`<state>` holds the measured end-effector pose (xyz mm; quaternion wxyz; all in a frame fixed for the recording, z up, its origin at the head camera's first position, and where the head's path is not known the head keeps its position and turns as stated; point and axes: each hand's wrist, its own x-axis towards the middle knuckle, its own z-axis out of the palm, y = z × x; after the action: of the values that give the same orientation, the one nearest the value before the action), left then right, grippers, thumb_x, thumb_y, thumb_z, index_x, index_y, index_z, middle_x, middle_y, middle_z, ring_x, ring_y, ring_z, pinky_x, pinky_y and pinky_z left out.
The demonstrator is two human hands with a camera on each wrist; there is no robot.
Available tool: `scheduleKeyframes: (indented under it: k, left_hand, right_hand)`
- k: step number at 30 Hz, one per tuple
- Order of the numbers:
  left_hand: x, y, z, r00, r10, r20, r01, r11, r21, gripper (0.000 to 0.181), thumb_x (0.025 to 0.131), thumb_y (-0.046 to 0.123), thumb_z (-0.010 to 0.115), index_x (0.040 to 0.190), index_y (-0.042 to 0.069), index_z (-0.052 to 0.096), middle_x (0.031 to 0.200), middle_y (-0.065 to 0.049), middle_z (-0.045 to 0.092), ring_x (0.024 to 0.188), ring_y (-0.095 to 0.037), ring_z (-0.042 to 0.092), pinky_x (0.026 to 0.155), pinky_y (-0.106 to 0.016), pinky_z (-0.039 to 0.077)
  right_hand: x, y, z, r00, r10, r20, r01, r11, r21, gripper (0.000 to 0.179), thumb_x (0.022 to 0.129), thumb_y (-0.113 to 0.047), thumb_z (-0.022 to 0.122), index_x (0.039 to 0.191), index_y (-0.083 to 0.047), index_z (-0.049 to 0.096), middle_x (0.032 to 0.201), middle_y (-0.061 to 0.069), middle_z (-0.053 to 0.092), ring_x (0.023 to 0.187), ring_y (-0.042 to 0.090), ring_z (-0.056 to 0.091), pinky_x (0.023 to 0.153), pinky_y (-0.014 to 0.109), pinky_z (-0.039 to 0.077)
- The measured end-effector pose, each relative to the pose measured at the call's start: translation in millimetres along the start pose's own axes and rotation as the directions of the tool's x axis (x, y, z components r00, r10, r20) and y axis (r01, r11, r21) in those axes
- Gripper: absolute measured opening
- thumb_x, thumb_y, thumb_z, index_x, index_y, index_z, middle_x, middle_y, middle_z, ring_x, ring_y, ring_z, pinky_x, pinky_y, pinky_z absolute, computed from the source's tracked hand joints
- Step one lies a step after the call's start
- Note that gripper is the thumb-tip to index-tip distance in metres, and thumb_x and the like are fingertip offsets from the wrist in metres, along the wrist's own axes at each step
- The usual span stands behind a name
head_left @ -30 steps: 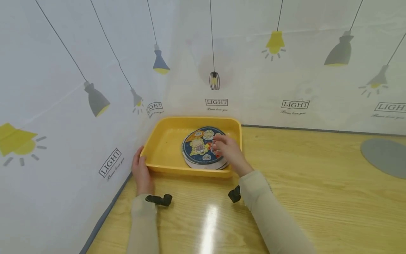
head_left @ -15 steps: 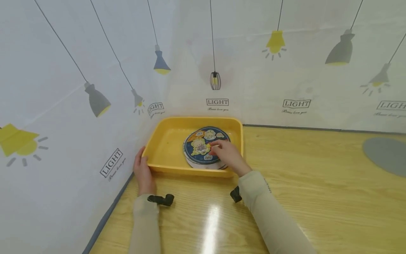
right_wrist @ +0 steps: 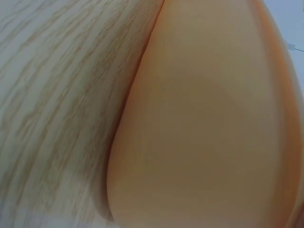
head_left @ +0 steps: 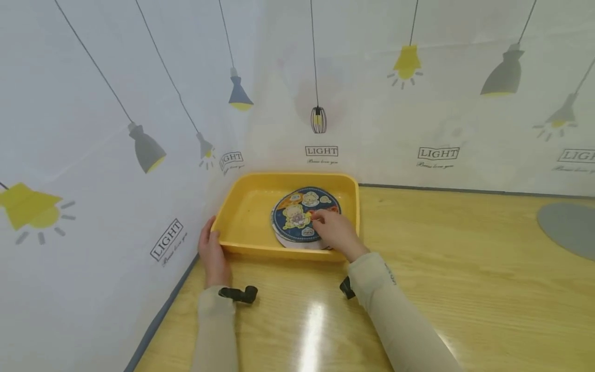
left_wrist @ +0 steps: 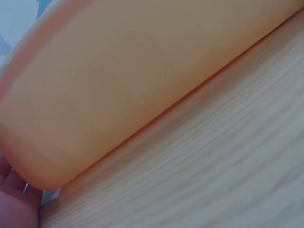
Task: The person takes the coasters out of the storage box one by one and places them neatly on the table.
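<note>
In the head view a yellow plastic tray [head_left: 246,206] stands in the corner of the wooden table. My left hand [head_left: 215,258] holds its front left corner, thumb near the rim and fingers along the outer side; in the left wrist view a few fingers [left_wrist: 19,183] show at the tray's corner. Inside, toward the right, lies a round dark blue disc [head_left: 285,232] with cartoon bear pictures, overlapping a whitish round piece [head_left: 297,244]. Over the disc's right part, my right hand [head_left: 339,232] bends its fingers at a reddish patch. Whether they pinch something I cannot tell.
White sheets [head_left: 381,119] printed with hanging lamps stand behind and to the left, close to the tray. A grey oval [head_left: 567,227] lies on the table [head_left: 441,248] at the far right. Both wrists carry black mounts, and bright glare marks the front of the table.
My right hand has lowered slightly onto the disc, and its fingers have drawn in from a more spread pose. The left hand keeps its place on the tray. The whole view shifts slightly.
</note>
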<state>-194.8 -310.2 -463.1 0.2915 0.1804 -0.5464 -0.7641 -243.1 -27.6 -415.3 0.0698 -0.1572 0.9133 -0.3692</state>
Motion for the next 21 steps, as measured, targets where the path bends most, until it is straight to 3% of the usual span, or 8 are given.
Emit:
scheduleKeyframes:
  k: [7,11,17,21]
  left_hand:
    - [-3.4,0.5,-0.9,1.0,0.014,0.007,-0.014,1.0,0.019,0.039,0.088,0.006,0.041,0.125,0.013,0.051,0.127,-0.001,0.046,0.116,-0.021,0.043,0.097,-0.035,0.033]
    - [-3.8,0.4,-1.6,1.0,0.013,0.011,-0.013,1.0,0.019,0.039,0.088,0.006,0.042,0.125,0.013,0.051,0.127,0.0,0.047,0.116,-0.022,0.043,0.096,-0.035,0.033]
    - [-0.8,-0.5,-2.7,0.999,0.021,0.024,-0.021,0.999,0.029,0.039,0.088,0.008,0.043,0.126,0.013,0.05,0.127,0.0,0.047,0.114,-0.019,0.045,0.096,-0.034,0.034]
    - [-1.1,-1.3,-4.2,1.0,0.003,0.031,-0.004,0.999,0.04,0.04,0.088,0.008,0.043,0.127,0.014,0.049,0.127,0.001,0.046,0.114,-0.017,0.045,0.096,-0.033,0.034]
  right_hand:
    - [1.5,0.9,5.3,0.999,0.016,-0.044,-0.02,0.994,-0.11,0.026,0.088,-0.024,0.048,0.103,-0.008,0.061,0.098,0.006,0.06,0.084,0.021,0.054,0.075,0.037,0.043]
    - [1.0,0.2,7.6,0.998,0.038,-0.054,-0.048,0.982,-0.184,0.026,0.087,-0.026,0.048,0.101,-0.007,0.06,0.097,0.008,0.057,0.089,0.023,0.051,0.079,0.039,0.041]
    - [-2.8,-2.0,7.8,0.999,0.047,-0.018,-0.05,0.964,-0.259,0.037,0.087,-0.031,0.048,0.108,-0.002,0.058,0.117,0.022,0.048,0.104,0.035,0.046,0.089,0.046,0.035]
    - [-5.8,-2.8,7.4,0.995,0.093,0.034,-0.082,0.966,-0.245,0.046,0.086,-0.034,0.047,0.119,-0.001,0.052,0.129,0.026,0.039,0.111,0.04,0.041,0.093,0.048,0.032]
